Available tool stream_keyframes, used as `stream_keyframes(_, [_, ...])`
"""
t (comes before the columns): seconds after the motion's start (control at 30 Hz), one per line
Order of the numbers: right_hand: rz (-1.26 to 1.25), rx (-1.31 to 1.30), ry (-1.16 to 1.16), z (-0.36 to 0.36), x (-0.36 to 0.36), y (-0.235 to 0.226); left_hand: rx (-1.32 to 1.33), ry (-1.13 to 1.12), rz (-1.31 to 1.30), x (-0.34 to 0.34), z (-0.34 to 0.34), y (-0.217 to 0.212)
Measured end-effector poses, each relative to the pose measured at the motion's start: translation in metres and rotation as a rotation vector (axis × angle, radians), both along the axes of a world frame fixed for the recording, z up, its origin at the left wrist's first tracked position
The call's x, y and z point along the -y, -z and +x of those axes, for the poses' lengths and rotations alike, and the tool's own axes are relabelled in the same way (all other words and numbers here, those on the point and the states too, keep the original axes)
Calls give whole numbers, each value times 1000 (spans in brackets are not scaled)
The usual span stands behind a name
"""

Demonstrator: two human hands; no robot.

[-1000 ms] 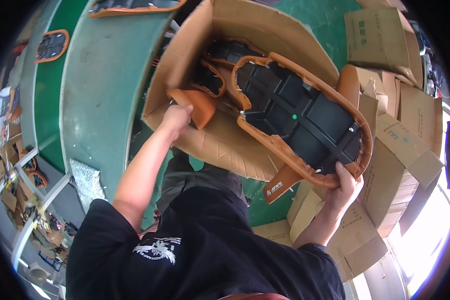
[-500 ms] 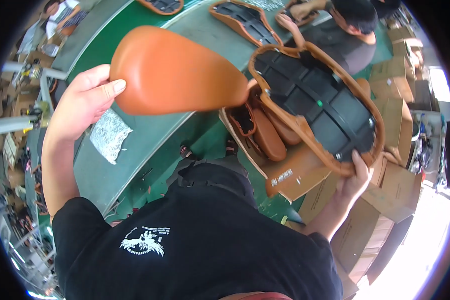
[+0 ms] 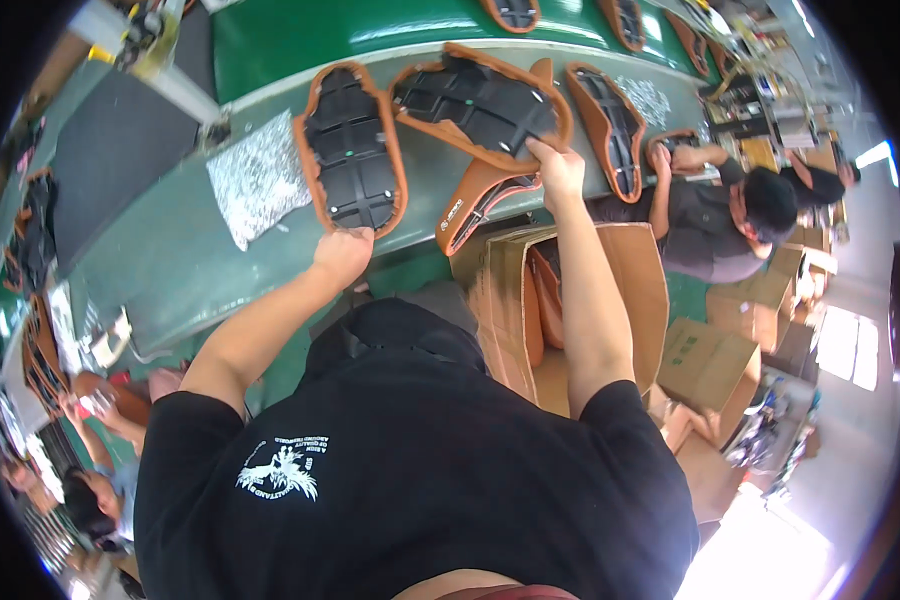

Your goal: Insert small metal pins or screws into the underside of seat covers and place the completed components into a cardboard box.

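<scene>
**Desk:** What changed on your feed?

**Operator:** A second ago I saw both orange-rimmed seat pads with black ribbed plastic undersides up at the open brown cardboard box [image 3: 610, 300]. Now both lie underside-up on the green counter [image 3: 170, 270]. My left hand [image 3: 342, 255] grips the near end of the left seat [image 3: 350, 148]; my right hand [image 3: 555, 165] clenches the edge of the right seat [image 3: 480, 100], tilted over another.

**Desk:** Room to move?

**Operator:** Tight. A crinkled silver bag [image 3: 255, 180] sits just left, more seats right, a co-worker [image 3: 720, 215] beyond. The counter's near edge runs under my wrists.
</scene>
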State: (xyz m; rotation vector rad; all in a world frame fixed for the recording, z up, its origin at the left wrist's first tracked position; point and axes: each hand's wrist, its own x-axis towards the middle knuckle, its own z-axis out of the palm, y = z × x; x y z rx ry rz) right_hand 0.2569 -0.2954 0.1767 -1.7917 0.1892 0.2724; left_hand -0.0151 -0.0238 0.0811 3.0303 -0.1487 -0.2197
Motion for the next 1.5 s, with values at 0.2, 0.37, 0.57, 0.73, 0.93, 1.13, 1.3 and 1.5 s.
stream_keyframes(0.2, [68,-150,-102,11,2,39,-173,-124,-106,-26,-5,38])
stream_keyframes(0.37, [-120,-25,-40,42,36,45,-195,-688,-307,-44,19,13])
stream_keyframes(0.57, [-608,215,-361,108,80,36,-180,-1080,-371,-70,32,18])
stream_keyframes(0.73, [-827,342,-493,176,98,3,-291,-1213,-320,-82,50,32])
stream_keyframes(0.93, [-828,864,-737,232,51,23,-301,-1362,-379,-88,75,40])
stream_keyframes(1.13, [-992,777,-843,248,-66,110,-475,-1407,-871,-116,90,62])
stream_keyframes(1.3, [-824,599,-781,181,-102,125,-484,-1430,-1021,-124,87,44])
stream_keyframes(1.5, [-864,422,-773,115,-119,117,-567,-1278,-978,-144,81,44])
